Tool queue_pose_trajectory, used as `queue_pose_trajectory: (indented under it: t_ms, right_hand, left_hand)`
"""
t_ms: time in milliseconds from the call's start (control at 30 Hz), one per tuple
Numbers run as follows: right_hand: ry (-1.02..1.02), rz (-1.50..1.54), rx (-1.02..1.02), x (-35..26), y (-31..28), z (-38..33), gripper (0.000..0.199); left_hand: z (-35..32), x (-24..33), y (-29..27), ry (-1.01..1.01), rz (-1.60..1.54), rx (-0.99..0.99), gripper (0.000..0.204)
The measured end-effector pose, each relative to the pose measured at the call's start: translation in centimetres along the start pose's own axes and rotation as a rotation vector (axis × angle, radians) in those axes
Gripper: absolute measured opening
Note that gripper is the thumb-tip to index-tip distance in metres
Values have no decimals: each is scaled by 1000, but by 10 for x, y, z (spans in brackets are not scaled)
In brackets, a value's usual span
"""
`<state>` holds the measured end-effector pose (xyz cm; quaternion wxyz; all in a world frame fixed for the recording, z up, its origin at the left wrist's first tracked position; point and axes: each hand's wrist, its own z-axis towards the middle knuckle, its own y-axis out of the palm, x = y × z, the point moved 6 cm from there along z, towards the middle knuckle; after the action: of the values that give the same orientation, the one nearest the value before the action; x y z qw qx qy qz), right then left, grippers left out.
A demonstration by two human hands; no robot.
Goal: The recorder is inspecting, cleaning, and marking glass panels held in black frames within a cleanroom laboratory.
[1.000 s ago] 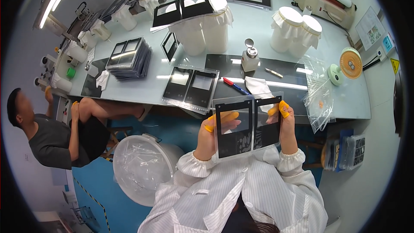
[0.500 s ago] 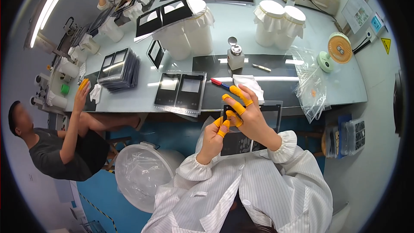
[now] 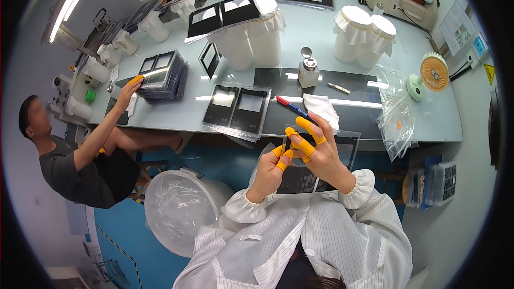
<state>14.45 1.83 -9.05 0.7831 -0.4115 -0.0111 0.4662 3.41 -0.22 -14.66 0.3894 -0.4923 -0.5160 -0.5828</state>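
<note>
My left hand (image 3: 272,173), with yellow finger cots on its thumb and forefinger, pinches the left edge of a black-framed panel (image 3: 292,181). That panel is clear-bordered and lies over my lap at the table's near edge. Over its upper left corner, the fingers of my right hand (image 3: 327,158) are bent inward, several wearing yellow cots. What they grip is hidden. A red and blue marker (image 3: 290,106) lies just beyond that hand, beside a folded white cloth (image 3: 323,110). Two joined black frames in a clear sleeve (image 3: 235,109) lie farther left.
A pump bottle (image 3: 308,72) and a small white-handled tool (image 3: 338,89) lie beyond the cloth. Crumpled clear film (image 3: 396,115) and a fan (image 3: 425,77) are at right. At left, a co-worker's hand (image 3: 128,90) touches a panel stack (image 3: 166,77). A bin (image 3: 179,208) stands below.
The whole view has shifted, so the table things appear farther right. My hands remain at the panel, with the right fingers slightly moved. The co-worker's hand has come to the panel stack.
</note>
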Motion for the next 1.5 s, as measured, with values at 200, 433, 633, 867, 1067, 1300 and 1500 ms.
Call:
queue_pose_trajectory:
  t_ms: [200,433,633,867,1067,1300,1500]
  right_hand:
    - [77,60,132,5,-9,4,36]
    - [-73,331,96,-9,-4,2,30]
    - [-11,122,100,8,3,21,38]
    - [-65,364,120,5,5,6,27]
    - [16,312,104,10,2,13,29]
    - [-36,294,53,3,8,13,20]
    - [291,975,-236,55,-16,-76,16]
  left_hand:
    - [-3,-3,0,-26,89,-41,23]
    - [6,-10,-25,-4,-59,152,24]
    - [-1,4,-10,-27,32,22,21]
    - [5,-2,-25,-39,45,89,18]
    - [8,5,-21,-21,-76,-58,32]
    - [25,-10,-31,-196,-203,50,42]
    - [35,-18,-136,-146,127,469,38]
